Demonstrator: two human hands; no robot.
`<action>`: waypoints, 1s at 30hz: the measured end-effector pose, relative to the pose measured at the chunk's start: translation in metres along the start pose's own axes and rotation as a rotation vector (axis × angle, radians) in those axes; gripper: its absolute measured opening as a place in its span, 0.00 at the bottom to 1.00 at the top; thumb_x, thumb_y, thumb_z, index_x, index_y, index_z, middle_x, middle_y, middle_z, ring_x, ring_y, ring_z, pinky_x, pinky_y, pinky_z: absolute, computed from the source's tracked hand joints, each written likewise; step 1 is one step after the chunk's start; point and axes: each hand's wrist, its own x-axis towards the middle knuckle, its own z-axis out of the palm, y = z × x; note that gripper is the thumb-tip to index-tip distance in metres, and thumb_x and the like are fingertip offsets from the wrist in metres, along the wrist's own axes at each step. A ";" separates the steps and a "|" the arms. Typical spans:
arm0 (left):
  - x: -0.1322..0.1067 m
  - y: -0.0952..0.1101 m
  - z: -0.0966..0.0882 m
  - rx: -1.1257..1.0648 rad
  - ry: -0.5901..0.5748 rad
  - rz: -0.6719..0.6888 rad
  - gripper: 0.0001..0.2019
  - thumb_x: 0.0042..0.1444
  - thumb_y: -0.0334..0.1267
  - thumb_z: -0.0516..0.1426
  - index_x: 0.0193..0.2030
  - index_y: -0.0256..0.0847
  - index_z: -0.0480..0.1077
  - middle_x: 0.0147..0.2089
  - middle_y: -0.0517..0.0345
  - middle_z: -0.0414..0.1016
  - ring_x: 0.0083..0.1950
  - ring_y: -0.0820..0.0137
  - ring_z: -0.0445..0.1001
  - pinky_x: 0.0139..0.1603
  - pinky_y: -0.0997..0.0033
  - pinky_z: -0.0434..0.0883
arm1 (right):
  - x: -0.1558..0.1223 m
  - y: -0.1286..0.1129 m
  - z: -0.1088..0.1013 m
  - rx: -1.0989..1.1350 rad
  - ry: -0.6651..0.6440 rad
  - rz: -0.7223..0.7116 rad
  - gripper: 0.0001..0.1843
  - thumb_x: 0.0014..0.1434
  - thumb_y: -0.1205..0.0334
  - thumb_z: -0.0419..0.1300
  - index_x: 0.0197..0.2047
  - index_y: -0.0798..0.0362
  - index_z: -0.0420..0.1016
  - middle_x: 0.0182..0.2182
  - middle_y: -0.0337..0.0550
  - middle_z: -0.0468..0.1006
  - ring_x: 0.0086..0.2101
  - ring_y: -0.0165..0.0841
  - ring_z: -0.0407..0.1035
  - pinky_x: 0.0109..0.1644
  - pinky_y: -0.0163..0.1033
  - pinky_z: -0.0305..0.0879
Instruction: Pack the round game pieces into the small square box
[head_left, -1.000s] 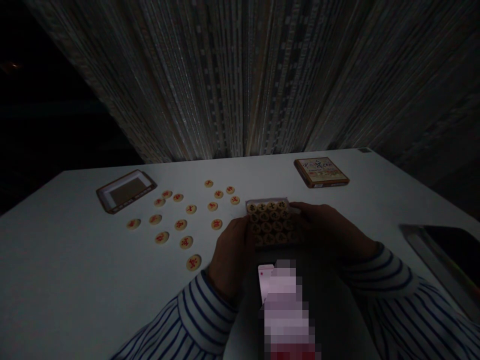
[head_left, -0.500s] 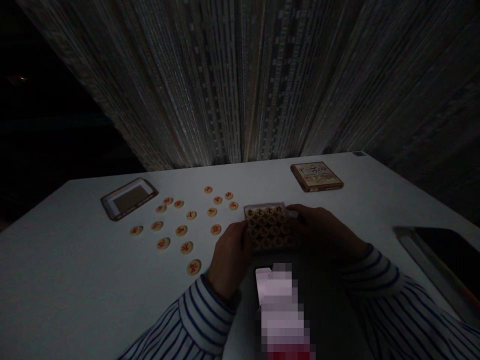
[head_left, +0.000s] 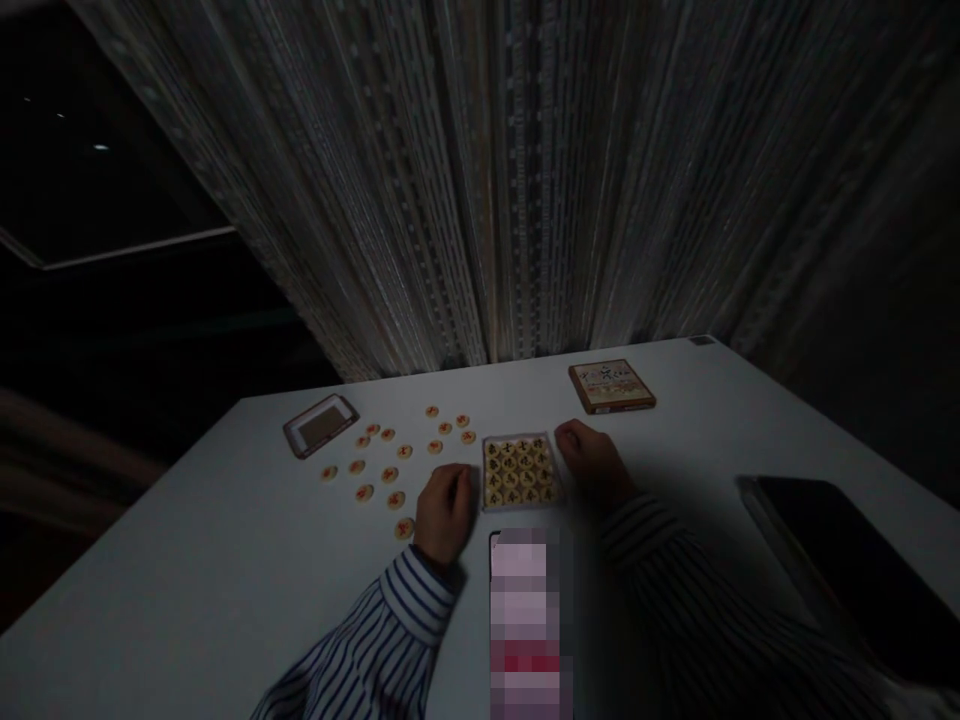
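Observation:
A small clear tray (head_left: 556, 490) lies on the white table, filled with rows of round Chinese chess pieces (head_left: 520, 470) with dark characters. My left hand (head_left: 444, 512) rests as a loose fist just left of the tray, apart from it, with no piece showing in the fingers. On the tray's other side, my right hand (head_left: 592, 462) is also curled closed by its upper right corner, and nothing shows in it. Loose pieces with red characters (head_left: 395, 500) are scattered face up to the left of my left hand.
An open box half (head_left: 322, 425) with a window lies at the far left of the table (head_left: 247, 560). A printed flat box (head_left: 611, 385) sits at the back right. A lit phone (head_left: 517, 600), its screen blurred out, lies in front, and a dark tablet-like slab (head_left: 855, 570) at right.
Both hands have let go of the tray and drawn apart to either side, their fingers curled. The tray of pieces lies flat on the table. The view has shifted back slightly.

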 end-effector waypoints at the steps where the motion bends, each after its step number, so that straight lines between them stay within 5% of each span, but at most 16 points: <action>1: -0.003 0.001 -0.002 -0.004 -0.023 -0.005 0.12 0.59 0.37 0.46 0.37 0.36 0.69 0.35 0.52 0.73 0.38 0.69 0.71 0.41 0.67 0.69 | 0.000 0.001 0.000 0.014 0.004 0.000 0.13 0.56 0.59 0.47 0.33 0.52 0.71 0.24 0.42 0.76 0.26 0.33 0.69 0.29 0.34 0.58; 19: -0.044 0.010 -0.017 0.056 -0.021 -0.056 0.07 0.53 0.30 0.51 0.34 0.36 0.70 0.35 0.52 0.74 0.38 0.68 0.72 0.42 0.65 0.70 | -0.002 0.004 -0.002 0.249 0.013 0.057 0.14 0.52 0.54 0.50 0.31 0.54 0.70 0.22 0.43 0.74 0.27 0.36 0.70 0.34 0.40 0.64; 30: -0.077 -0.001 -0.032 0.098 -0.173 0.209 0.10 0.51 0.27 0.52 0.40 0.36 0.71 0.49 0.44 0.71 0.50 0.62 0.68 0.50 0.55 0.69 | -0.019 0.003 0.005 0.394 0.105 0.139 0.14 0.49 0.55 0.54 0.33 0.57 0.69 0.23 0.43 0.74 0.28 0.34 0.70 0.36 0.40 0.65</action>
